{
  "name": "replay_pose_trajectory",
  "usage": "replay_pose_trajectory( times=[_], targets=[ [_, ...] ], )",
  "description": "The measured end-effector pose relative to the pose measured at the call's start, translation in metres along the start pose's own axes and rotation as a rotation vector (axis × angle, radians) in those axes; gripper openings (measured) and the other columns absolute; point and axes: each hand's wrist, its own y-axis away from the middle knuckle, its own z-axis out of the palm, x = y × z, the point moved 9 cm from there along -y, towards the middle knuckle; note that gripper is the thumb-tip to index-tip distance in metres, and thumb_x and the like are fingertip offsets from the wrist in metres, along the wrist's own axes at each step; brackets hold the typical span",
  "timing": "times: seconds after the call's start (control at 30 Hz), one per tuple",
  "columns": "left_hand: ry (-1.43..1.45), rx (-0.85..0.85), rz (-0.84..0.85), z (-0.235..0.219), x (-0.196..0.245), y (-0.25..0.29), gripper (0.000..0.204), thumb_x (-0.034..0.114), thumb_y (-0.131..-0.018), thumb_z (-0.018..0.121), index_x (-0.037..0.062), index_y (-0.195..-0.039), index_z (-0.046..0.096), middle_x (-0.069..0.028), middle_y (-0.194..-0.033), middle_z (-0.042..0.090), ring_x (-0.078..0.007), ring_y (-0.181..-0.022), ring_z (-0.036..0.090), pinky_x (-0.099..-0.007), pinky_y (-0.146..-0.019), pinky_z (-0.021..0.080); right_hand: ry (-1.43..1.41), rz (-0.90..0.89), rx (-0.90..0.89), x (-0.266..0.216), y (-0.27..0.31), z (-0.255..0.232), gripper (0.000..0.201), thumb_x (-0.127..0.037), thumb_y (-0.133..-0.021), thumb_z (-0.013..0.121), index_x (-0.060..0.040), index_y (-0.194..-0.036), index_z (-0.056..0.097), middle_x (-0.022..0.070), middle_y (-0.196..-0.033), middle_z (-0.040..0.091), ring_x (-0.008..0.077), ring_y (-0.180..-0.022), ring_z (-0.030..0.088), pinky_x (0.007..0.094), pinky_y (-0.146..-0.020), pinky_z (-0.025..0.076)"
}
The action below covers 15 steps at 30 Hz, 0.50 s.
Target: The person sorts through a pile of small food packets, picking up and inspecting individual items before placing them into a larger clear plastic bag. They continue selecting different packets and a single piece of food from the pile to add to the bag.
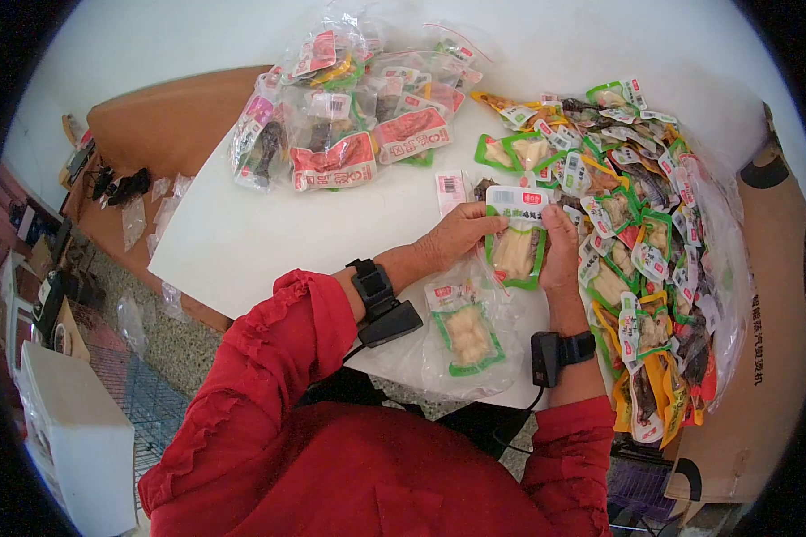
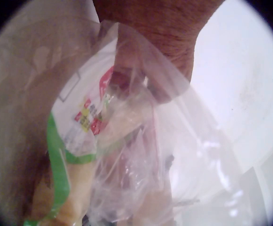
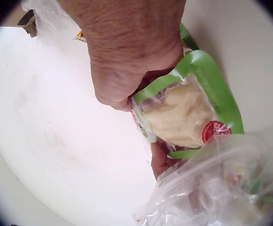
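A green-edged vacuum food packet [image 1: 516,255] with a white printed header and pale pieces inside is held between both hands, above the white table. My left hand [image 1: 452,240] pinches its left side near the header, thumb on the front. My right hand [image 1: 561,246] grips the right edge, thumb near the header's corner. In the right wrist view the packet's clear window [image 3: 178,115] and green border show beside the hand [image 3: 131,61]. Just below lies a clear plastic bag [image 1: 501,367] with another green-edged packet [image 1: 467,333] in it. This bag partly veils the left wrist view.
A large heap of mixed food packets [image 1: 636,206] covers the table's right side, with clear plastic [image 1: 734,268] along it. Several filled clear bags [image 1: 331,134] stand at the back left. A cardboard box [image 1: 770,295] is at the right; a brown surface [image 1: 179,107] lies beyond the table's left edge.
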Motion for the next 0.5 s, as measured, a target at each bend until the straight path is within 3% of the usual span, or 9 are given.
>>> replay_pose_trajectory(
  times=[0.1,0.33,0.4,0.5],
  targets=[
    [0.028,-0.014,0.009,0.0015,-0.0006,-0.001,0.017,0.021,-0.08,0.055,0.007,-0.088,0.057,0.0048,-0.076,0.054,-0.0021,-0.063,0.046,-0.0173,-0.054,0.036,-0.021,0.003,-0.05,0.0066,-0.0043,-0.0071,0.015,-0.016,-0.083,0.05,-0.0036,-0.09,0.054,0.0028,-0.085,0.057,0.0107,-0.074,0.055,0.0243,-0.067,0.046],
    [0.095,-0.045,0.006,0.0076,0.0067,0.0036,0.019,0.02,-0.081,0.054,0.0061,-0.094,0.056,0.0023,-0.085,0.057,-0.0039,-0.07,0.051,-0.0188,-0.059,0.042,0.017,0.003,-0.053,0.004,-0.003,-0.0027,0.015,-0.016,-0.083,0.05,-0.0036,-0.089,0.054,0.0021,-0.084,0.057,0.0101,-0.074,0.055,0.0239,-0.066,0.046],
    [0.047,-0.044,-0.023,0.0077,0.0064,0.0051,0.02,0.019,-0.081,0.054,0.0056,-0.095,0.056,0.0013,-0.086,0.057,-0.005,-0.072,0.052,-0.0197,-0.062,0.043,0.076,-0.006,-0.003,0.0004,-0.0005,-0.001,0.018,-0.02,-0.083,0.049,-0.0039,-0.081,0.056,-0.0013,-0.077,0.053,0.0068,-0.071,0.048,0.0214,-0.066,0.04],
    [0.098,-0.047,-0.012,0.0069,0.0012,0.0006,0.02,0.018,-0.081,0.054,0.0044,-0.096,0.056,-0.0006,-0.089,0.058,-0.0074,-0.077,0.054,-0.022,-0.068,0.045,0.085,-0.012,-0.01,0.0009,-0.0008,-0.0018,0.018,-0.021,-0.083,0.049,-0.0041,-0.08,0.055,-0.0016,-0.076,0.052,0.0065,-0.071,0.047,0.0212,-0.066,0.039]
  ],
)
